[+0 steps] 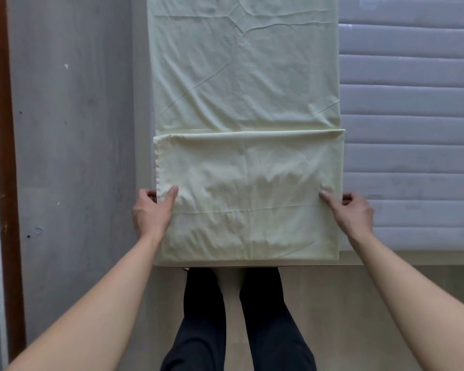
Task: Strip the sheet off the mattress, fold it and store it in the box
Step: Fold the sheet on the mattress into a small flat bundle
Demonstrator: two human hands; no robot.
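**On the mattress: two hands hold a half-folded sheet**

Along the left part of a grey quilted mattress (413, 129) lies a pale yellow-green sheet (247, 76), folded into a long strip that runs away from the viewer. Its near end is doubled back over the strip, making a thicker panel at the mattress's near edge. The left hand (152, 212) pinches the panel's left edge, thumb on top and fingers curled beneath. The right hand (352, 210) pinches the right edge the same way. Below the mattress's near edge, two legs in dark trousers (206, 317) stand on a beige floor (359, 290). A grey wall (73, 129) rises left of the mattress. No writing or labels can be read anywhere.
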